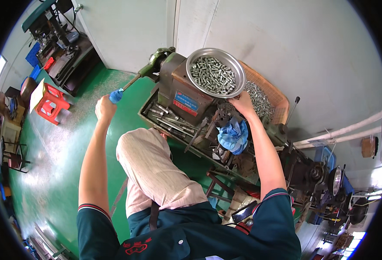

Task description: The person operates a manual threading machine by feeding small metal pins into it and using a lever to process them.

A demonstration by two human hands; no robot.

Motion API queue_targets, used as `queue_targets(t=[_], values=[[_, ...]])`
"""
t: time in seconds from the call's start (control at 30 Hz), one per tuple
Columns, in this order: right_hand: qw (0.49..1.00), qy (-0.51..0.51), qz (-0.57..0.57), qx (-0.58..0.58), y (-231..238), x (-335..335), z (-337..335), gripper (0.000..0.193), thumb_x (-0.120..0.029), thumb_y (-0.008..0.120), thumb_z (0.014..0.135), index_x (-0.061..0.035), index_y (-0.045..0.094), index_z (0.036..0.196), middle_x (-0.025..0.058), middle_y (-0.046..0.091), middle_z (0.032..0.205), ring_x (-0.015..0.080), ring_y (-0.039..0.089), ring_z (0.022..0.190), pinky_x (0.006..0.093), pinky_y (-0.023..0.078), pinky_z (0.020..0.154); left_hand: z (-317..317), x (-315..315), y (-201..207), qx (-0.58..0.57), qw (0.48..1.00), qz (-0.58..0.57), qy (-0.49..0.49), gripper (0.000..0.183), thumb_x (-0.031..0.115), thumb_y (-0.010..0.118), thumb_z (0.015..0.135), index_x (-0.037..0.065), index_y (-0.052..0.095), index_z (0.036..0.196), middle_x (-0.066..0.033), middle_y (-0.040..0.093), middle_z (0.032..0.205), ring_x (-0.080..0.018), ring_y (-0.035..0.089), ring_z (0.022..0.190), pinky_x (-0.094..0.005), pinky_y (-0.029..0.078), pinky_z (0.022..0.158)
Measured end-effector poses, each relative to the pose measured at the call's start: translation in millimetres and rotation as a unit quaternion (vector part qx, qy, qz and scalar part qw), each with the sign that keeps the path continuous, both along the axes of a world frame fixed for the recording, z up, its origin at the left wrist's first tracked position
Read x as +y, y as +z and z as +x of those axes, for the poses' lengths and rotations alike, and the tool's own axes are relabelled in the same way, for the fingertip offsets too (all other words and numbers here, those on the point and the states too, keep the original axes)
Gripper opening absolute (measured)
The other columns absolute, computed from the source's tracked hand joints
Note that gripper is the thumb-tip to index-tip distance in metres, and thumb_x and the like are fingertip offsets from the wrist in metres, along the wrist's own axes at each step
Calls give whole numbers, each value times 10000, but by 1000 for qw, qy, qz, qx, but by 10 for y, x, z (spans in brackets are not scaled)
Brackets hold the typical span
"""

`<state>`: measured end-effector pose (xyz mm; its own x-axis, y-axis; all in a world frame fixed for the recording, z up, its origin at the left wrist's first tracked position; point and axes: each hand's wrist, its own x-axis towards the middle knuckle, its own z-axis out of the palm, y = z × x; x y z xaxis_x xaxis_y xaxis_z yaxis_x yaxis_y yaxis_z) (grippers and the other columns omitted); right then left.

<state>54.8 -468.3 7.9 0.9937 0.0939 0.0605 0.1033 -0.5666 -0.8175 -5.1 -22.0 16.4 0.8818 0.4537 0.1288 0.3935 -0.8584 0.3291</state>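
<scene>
Blue-tipped lever [117, 95] left of the machine [186, 93] is gripped by left hand [105, 108]; right hand [242, 102], grip unclear, feeds parts beside the bowl [241, 73].

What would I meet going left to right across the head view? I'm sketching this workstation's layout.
Red stool → left hand on the blue-tipped lever handle → green machine → metal bowl of small metal parts → right hand → orange basket → white pipes.

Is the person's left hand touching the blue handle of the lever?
Touching. The head view shows the left hand closed around the lower end of the blue handle, with no gap between them.
</scene>
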Motion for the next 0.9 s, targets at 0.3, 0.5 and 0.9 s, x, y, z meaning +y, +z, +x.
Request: queue_targets(t=[0.3,0.5,0.9], values=[[1000,16,-5,18,134,64,-57,236,-79,607,620,10,600,838,103,625,768,153,588,723,263,435,674,-222,-319,39,-17,1000,-17,10,185,88,499,664,83,594,822,-181,589,770,-346,565,756,-414,447,671],[999,31,41,14,257,137,-112,221,-39,612,619,9,610,835,78,633,780,133,591,726,255,442,675,-386,-676,69,-16,999,-44,16,140,91,508,659,69,582,777,-176,588,746,-347,567,730,-415,450,646],[870,-158,-328,-332,1081,31,22,55,-120,604,649,-81,598,687,60,582,708,213,528,738,331,392,705,-392,-636,34,-27,999,-44,5,141,65,519,643,48,577,770,-176,588,720,-341,570,711,-409,451,638]])
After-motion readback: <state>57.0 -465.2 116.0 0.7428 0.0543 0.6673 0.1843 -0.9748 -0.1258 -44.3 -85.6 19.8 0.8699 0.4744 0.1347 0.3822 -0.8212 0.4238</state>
